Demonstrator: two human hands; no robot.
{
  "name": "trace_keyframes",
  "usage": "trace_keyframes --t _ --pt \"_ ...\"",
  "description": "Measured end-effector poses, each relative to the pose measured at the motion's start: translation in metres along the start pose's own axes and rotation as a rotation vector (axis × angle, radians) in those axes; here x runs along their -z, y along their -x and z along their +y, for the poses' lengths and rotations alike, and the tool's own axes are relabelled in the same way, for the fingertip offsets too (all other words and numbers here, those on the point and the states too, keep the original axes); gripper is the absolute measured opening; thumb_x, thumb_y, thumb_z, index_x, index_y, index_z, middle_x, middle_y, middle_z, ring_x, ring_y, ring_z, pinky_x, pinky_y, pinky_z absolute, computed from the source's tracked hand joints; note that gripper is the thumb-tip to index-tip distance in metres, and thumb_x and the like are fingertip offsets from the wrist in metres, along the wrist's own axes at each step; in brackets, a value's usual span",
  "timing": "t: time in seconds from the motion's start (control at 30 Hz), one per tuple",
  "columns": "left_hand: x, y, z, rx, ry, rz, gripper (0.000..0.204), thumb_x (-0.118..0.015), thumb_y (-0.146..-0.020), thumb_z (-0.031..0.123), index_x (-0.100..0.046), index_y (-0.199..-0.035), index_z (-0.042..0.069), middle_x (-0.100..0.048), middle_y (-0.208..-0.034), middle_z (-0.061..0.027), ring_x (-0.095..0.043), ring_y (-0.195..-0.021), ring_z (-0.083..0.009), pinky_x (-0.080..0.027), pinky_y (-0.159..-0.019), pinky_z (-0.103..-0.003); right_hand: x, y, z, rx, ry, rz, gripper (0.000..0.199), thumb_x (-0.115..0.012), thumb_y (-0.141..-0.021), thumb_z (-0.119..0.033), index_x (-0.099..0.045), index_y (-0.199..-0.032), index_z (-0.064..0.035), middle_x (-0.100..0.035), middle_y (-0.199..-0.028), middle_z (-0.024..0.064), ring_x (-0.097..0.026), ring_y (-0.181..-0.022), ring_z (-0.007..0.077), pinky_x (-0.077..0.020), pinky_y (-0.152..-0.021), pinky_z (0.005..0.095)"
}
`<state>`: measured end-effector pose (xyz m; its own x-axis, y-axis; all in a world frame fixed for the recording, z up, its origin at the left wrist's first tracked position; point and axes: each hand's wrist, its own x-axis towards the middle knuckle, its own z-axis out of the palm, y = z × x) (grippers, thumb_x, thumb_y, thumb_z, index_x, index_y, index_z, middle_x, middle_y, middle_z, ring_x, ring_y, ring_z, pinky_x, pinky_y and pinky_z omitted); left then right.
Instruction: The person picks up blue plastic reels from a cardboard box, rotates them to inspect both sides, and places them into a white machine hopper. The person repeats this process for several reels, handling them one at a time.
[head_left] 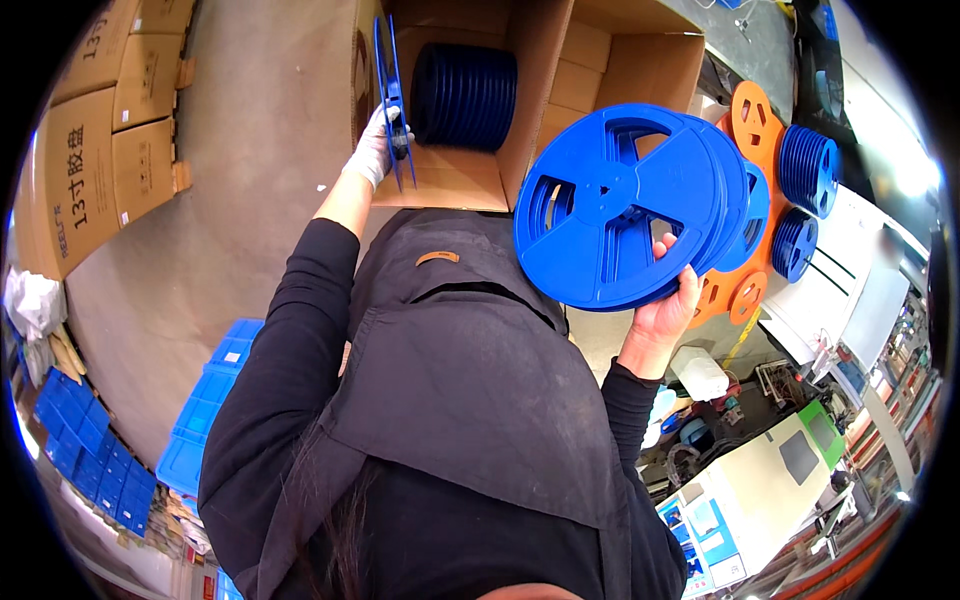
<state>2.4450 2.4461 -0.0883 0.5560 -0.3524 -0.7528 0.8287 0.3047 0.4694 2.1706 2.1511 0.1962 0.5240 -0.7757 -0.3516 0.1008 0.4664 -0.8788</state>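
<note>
My left hand (374, 150), in a white glove, is closed on a thin blue reel (388, 75), held on edge at the left side of an open cardboard box (455, 185). Inside that box, a row of blue reels (465, 97) stands packed on edge. My bare right hand (670, 308) grips the lower right rim of a large blue reel (575, 205) with three cut-out windows. Its face is tilted up toward me. More blue discs (735, 190) show close behind it; whether my right hand also holds those I cannot tell.
Beside the first box is a second open cardboard compartment (630, 70). An orange stand (755, 122) at the right carries blue reels (808, 170). Stacked cartons (80, 180) line the left, with blue bins (210, 400) lower down. A cream-and-green machine (755, 490) stands lower right.
</note>
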Motion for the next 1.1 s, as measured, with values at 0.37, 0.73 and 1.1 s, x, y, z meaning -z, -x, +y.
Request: trace_keyframes --t 0.37,0.73,1.1 --pt "0.024 -0.019 0.001 0.227 -0.291 0.224 0.075 -0.054 -0.081 0.066 -0.040 -0.136 0.016 -0.046 -0.130 -0.0105 -0.047 -0.112 -0.0281 -0.038 -0.092 -0.048 0.001 0.004 0.000 0.002 -0.018 0.052 0.039 -0.052 -0.086 -0.008 -0.050 -0.123 0.0027 -0.064 -0.109 0.0213 -0.067 -0.092 0.0291 -0.0546 -0.087 0.0411" --pt "0.008 0.034 0.005 -0.189 -0.427 0.194 0.047 -0.048 -0.096 0.032 -0.044 -0.138 0.010 -0.050 -0.135 -0.0062 -0.045 -0.126 -0.0225 -0.031 -0.108 -0.039 0.046 0.012 0.010 -0.119 -0.597 -0.242 0.048 -0.064 -0.086 -0.019 -0.048 -0.128 -0.0022 -0.056 -0.111 0.0083 -0.054 -0.095 0.0174 -0.0476 -0.094 0.0450" --pt "-0.079 0.107 0.050 -0.619 -0.584 0.054 0.040 -0.053 -0.096 0.015 -0.048 -0.134 0.002 -0.053 -0.132 -0.0083 -0.048 -0.123 -0.0170 -0.034 -0.106 -0.028 0.030 0.008 0.013 -0.113 -0.862 -0.463 0.037 -0.064 -0.088 -0.025 -0.057 -0.116 -0.0029 -0.056 -0.108 0.0034 -0.055 -0.094 0.0141 -0.0486 -0.093 0.0488"
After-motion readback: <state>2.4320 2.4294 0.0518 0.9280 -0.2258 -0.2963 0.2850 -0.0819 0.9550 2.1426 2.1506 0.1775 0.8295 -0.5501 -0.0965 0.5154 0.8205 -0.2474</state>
